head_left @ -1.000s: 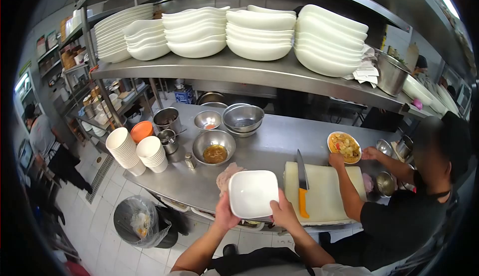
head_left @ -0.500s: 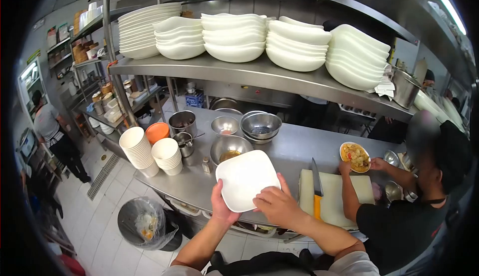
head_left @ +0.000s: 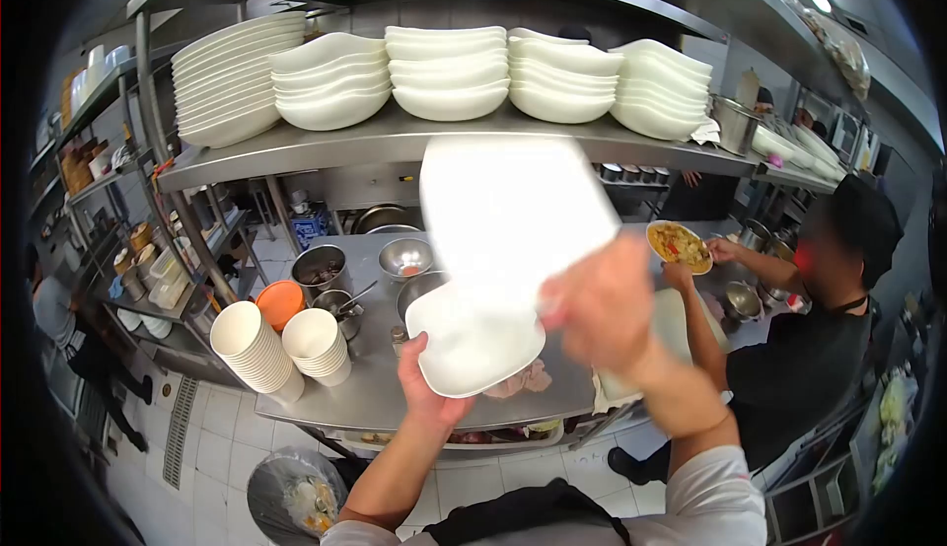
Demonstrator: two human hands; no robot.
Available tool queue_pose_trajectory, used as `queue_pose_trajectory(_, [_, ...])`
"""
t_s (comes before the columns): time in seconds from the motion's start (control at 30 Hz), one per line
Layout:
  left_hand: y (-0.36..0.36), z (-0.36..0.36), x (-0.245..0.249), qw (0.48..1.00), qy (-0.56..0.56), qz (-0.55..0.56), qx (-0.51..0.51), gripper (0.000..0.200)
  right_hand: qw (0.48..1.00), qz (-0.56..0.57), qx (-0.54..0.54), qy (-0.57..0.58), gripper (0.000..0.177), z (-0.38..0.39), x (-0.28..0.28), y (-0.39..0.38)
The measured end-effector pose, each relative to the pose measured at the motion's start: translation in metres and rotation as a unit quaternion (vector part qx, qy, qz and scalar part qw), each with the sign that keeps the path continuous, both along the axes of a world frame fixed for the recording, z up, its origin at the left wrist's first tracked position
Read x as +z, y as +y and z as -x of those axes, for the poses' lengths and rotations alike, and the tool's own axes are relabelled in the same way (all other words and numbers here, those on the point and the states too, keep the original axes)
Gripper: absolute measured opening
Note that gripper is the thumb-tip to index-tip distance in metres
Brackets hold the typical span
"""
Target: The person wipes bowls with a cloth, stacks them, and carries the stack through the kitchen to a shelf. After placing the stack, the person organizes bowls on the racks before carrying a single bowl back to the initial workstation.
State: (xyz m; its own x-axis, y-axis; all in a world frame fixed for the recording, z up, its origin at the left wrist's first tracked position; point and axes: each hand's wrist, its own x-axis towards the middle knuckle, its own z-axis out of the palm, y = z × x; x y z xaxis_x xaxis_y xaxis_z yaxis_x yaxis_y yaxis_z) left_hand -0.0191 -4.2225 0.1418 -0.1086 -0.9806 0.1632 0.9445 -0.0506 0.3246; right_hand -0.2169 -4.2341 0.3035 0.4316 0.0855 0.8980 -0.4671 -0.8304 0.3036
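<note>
My left hand [head_left: 432, 396] is closed on the left and near edge of a white square dish [head_left: 472, 354], held tilted over the counter's front edge. Above it, a second white square dish [head_left: 518, 201] is raised almost upright, blurred by motion. My right hand [head_left: 607, 311], also blurred, grips that second dish at its lower right corner. The raised dish hides part of the counter and the shelf edge. Steel bowls [head_left: 405, 259] and a small shaker [head_left: 399, 339] are near the dish in my left hand.
Stacked white dishes [head_left: 449, 72] line the steel shelf [head_left: 395, 146]. Paper tubs [head_left: 247, 349], an orange bowl [head_left: 280, 304] and steel pots [head_left: 321, 270] stand left on the counter. A lined bin [head_left: 281, 492] is below. At right, a co-worker holds a bowl of food [head_left: 679, 248] beside the cutting board [head_left: 673, 329].
The single dish seen before now shows as two: my right hand has lifted one up and away, while my left hand keeps the other. The view has turned slightly right.
</note>
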Motion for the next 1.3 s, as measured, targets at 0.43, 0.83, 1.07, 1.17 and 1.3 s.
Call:
queue_pose_trajectory(0.43, [0.030,-0.027,0.008,0.999,-0.026,-0.031,0.022,0.066,0.964,-0.018,-0.261,0.051,0.017,0.030,0.185,-0.182])
queue_pose_trajectory(0.83, [0.038,-0.028,0.037,0.997,-0.030,0.013,0.067,0.063,0.965,-0.162,-0.173,0.113,0.027,0.047,0.172,-0.195])
queue_pose_trajectory(1.07, [0.041,-0.033,0.116,0.990,-0.068,0.049,0.115,0.055,0.990,0.051,0.086,0.098,0.050,-0.003,0.146,-0.077])
queue_pose_trajectory(1.17, [0.042,-0.034,0.182,0.979,-0.090,0.113,0.143,0.060,0.965,0.092,0.114,0.218,0.036,-0.031,0.119,-0.004])
queue_pose_trajectory(1.3, [0.019,-0.041,0.260,0.960,-0.111,0.221,0.127,0.055,0.974,0.153,0.041,0.163,0.011,-0.051,0.134,-0.023])
